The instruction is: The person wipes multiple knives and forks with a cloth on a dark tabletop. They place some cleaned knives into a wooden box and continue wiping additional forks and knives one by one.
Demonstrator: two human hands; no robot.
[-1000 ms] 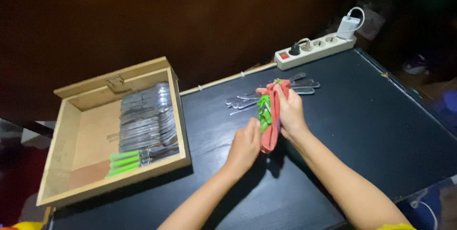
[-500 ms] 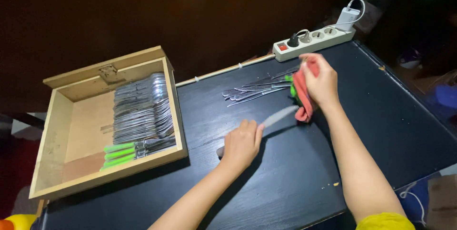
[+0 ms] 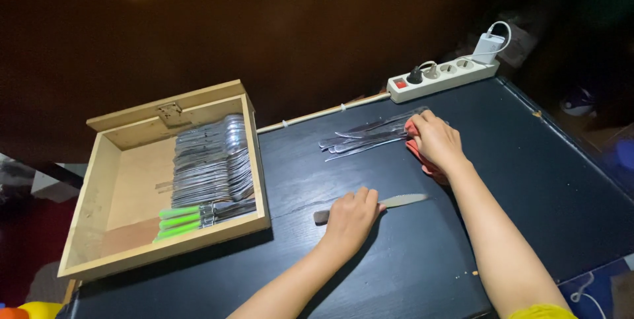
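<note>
the left hand is laid palm down on a knife, fingers curled loosely over its middle; the knife is pressed flat on the black table, serrated tip toward 3 o'clock, dark handle end toward 9 o'clock. the right hand is cupped over a red cloth, which is bunched beneath the palm and only partly seen at the hand's 6 o'clock edge. whether the cloth is gripped or merely covered cannot be told. the fingertips of this hand are touching a loose pile of cutlery lying at its 9 o'clock.

a wooden box is noted at 9 o'clock of the left hand, well apart, with stacked spoons and green-handled utensils inside. a white power strip is seen at 12 o'clock of the right hand, by the table's far edge.

against half a second earlier: the knife, then held tilted off the table, has been lowered flat. the right hand, then raised with the cloth hanging from it, has been brought down onto the table beside the cutlery.
</note>
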